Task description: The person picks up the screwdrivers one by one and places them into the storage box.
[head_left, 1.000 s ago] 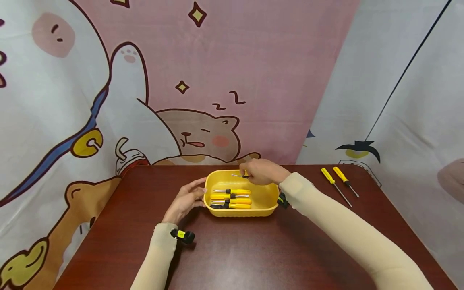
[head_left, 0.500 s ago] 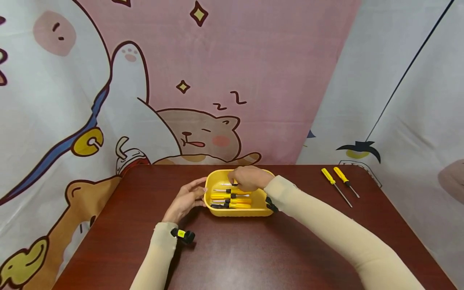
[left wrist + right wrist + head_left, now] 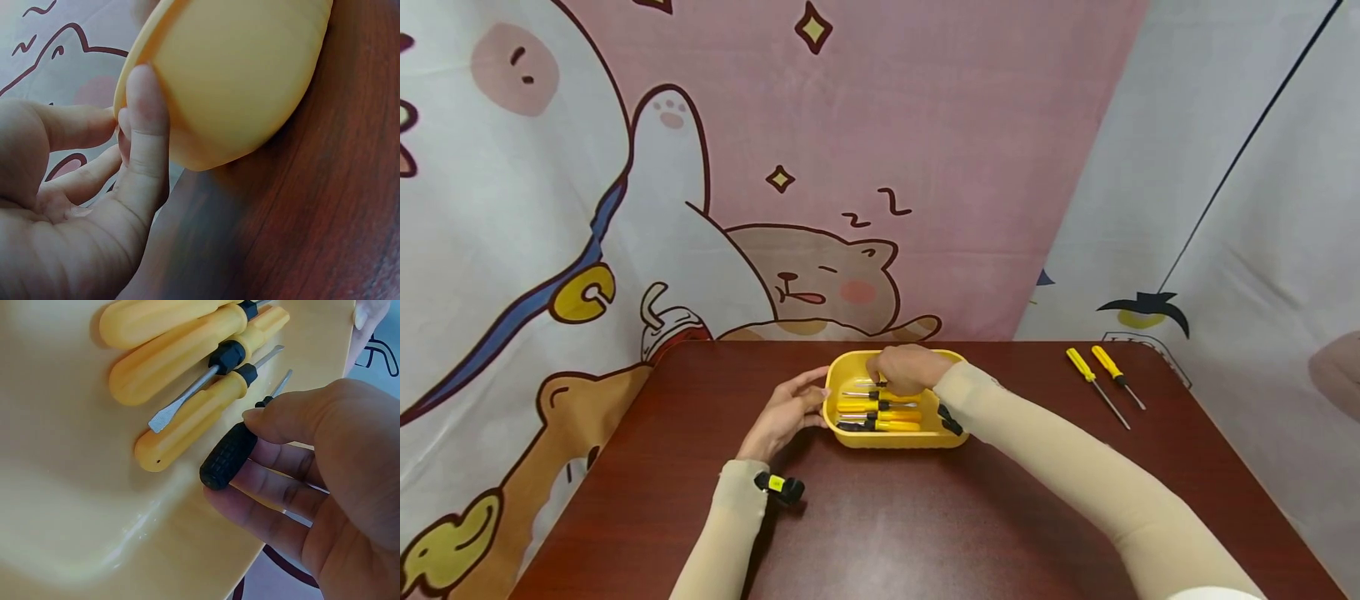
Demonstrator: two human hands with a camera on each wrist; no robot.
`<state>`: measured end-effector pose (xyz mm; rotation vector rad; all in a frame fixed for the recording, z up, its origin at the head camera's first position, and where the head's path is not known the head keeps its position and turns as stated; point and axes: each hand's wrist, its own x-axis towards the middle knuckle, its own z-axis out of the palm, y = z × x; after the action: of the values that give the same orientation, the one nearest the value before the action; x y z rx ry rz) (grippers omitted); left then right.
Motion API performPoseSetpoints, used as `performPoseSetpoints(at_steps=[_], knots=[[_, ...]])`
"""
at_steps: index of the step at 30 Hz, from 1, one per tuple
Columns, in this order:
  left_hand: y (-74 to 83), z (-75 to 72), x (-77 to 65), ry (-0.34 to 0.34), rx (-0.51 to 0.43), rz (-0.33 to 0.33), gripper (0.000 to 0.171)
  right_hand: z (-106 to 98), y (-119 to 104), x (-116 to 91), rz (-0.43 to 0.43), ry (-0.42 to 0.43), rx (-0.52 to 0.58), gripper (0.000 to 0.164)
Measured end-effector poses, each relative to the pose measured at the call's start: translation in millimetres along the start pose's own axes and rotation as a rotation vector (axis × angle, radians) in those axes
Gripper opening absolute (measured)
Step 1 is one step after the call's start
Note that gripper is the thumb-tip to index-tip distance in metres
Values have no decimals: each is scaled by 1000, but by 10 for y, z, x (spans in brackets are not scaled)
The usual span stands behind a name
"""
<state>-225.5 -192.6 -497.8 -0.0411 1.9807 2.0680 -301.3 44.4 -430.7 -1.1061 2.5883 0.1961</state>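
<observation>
A small screwdriver with a black handle (image 3: 228,456) is pinched between the thumb and fingers of my right hand (image 3: 912,369), low inside the yellow plastic bin (image 3: 895,442). In the right wrist view, several yellow-handled screwdrivers (image 3: 187,422) lie beside it in the bin, one turned the opposite way to the others. My left hand (image 3: 784,418) pinches the bin's left rim (image 3: 134,62), one digit on the near side and fingers on the other. The right hand partly covers the black-handled screwdriver in the head view.
Two more yellow-handled screwdrivers (image 3: 1098,387) lie on the dark red wooden table (image 3: 880,517), to the right of the bin. A cartoon-printed cloth (image 3: 970,167) hangs right behind the table's far edge.
My right hand has moved left and down into the bin with the black-handled screwdriver, which now lies alongside the yellow-handled ones. The left hand has stayed on the rim.
</observation>
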Motion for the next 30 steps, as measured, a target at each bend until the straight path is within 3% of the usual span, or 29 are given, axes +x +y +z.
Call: performPoseSetpoints(at_steps=[30], knots=[[21,17,-9,20,-1,-4,49,14,-98,183,24,-75,24,25]])
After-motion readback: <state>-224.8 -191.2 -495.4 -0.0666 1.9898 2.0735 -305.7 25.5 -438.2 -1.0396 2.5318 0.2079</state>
